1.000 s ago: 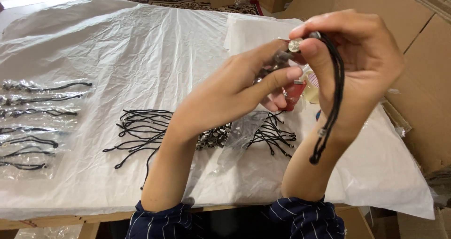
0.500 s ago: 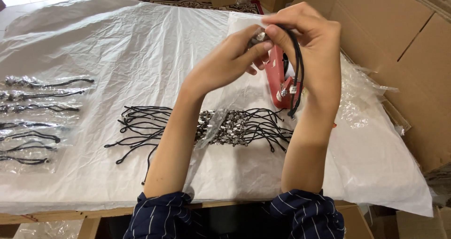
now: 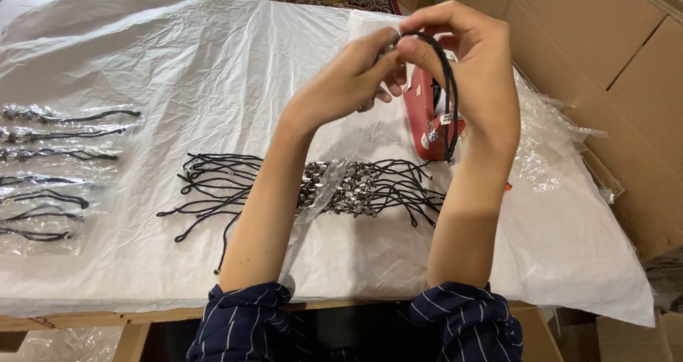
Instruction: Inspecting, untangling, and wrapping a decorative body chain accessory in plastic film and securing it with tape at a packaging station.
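- Pinching at one spot, both hands meet above the far middle of the bench [image 3: 128,63], raised well clear of its white plastic cover.
- Left hand [image 3: 352,77] comes in from the near left, fingertips narrowed onto a small metal piece at the top of the cord [image 3: 449,98]; what exactly it grips is partly hidden by the fingers.
- Right hand [image 3: 473,63] arches over from the right, thumb and forefinger closed on the same top end of the cord.
- From that pinch the cord hangs as a black loop, its long axis nearly upright, dropping along the inner side of the right wrist to a low end just in front of the red tool [image 3: 425,120].
- So the cord lies below and slightly right of the fingertips; the right hand is the nearer one along its length, the left touches only the top.
- Red tool rests on the bench behind the hanging loop, apart from both hands.
- Near the forearms, a pile [image 3: 356,187] of similar black cords with metal beads lies spread left to right.
- Bagged cords [image 3: 50,155] lie in a column at the left edge, well apart.
- Cardboard boxes [image 3: 605,56] stand along the right.
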